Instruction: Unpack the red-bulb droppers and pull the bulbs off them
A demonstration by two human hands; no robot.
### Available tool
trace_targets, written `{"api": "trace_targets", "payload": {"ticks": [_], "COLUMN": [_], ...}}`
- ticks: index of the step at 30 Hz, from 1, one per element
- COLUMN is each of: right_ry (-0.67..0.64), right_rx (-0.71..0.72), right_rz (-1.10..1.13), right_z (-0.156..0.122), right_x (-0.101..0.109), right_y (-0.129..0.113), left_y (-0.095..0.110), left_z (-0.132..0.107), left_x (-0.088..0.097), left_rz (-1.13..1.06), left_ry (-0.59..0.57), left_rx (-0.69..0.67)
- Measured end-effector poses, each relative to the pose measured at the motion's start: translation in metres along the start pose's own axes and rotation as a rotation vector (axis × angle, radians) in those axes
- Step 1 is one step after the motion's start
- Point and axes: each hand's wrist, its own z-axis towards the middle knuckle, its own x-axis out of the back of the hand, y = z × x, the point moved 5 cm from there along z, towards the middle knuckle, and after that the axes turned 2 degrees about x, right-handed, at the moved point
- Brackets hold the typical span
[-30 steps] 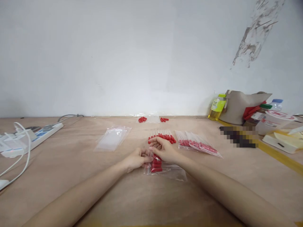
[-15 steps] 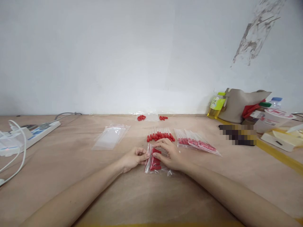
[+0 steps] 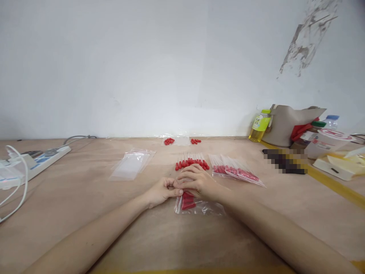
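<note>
A clear zip-lock bag [image 3: 209,209] holding several red-bulbed droppers [image 3: 188,201] lies in front of me, its zip edge towards the left. My left hand [image 3: 164,192] pinches the far end of that zip edge between thumb and fingers. Over the bag's far part, my right hand [image 3: 196,182] has its fingertips closed against the left thumb and the same corner, covering it. Just beyond my hands is a row of loose droppers [image 3: 191,163], red bulbs facing me. Filled bags [image 3: 236,171] overlap to the right of the row.
Flat clear bags [image 3: 128,166] are stacked at left. Red bulbs [image 3: 169,141] lie on plastic by the wall. A power strip [image 3: 49,160] with white cables stands far left. At right are a yellow-green bottle [image 3: 260,125], a grey bag [image 3: 281,125], a tub [image 3: 327,144] and a blurred dark object [image 3: 285,161].
My right hand has moved left, from the red bulbs to the bag's far zip corner beside my left fingers. The bag's near side has swung slightly towards me.
</note>
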Motion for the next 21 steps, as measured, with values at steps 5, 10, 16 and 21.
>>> {"api": "trace_targets", "payload": {"ticks": [5, 10, 16, 21], "right_ry": [0.087, 0.164, 0.18, 0.209], "right_rx": [0.004, 0.014, 0.061, 0.045], "right_rz": [0.006, -0.078, -0.124, -0.035], "right_z": [-0.003, -0.006, -0.008, -0.006], "right_x": [-0.004, -0.003, -0.01, -0.007], "right_y": [-0.002, -0.005, -0.003, -0.003], "left_y": [-0.004, -0.001, -0.001, -0.001], "left_z": [0.0, -0.003, -0.004, -0.003], "left_x": [0.005, -0.002, -0.006, -0.004], "left_rz": [-0.064, -0.241, -0.235, -0.235], "left_ry": [0.013, -0.01, 0.095, 0.12], "left_rx": [0.052, 0.077, 0.08, 0.056]}}
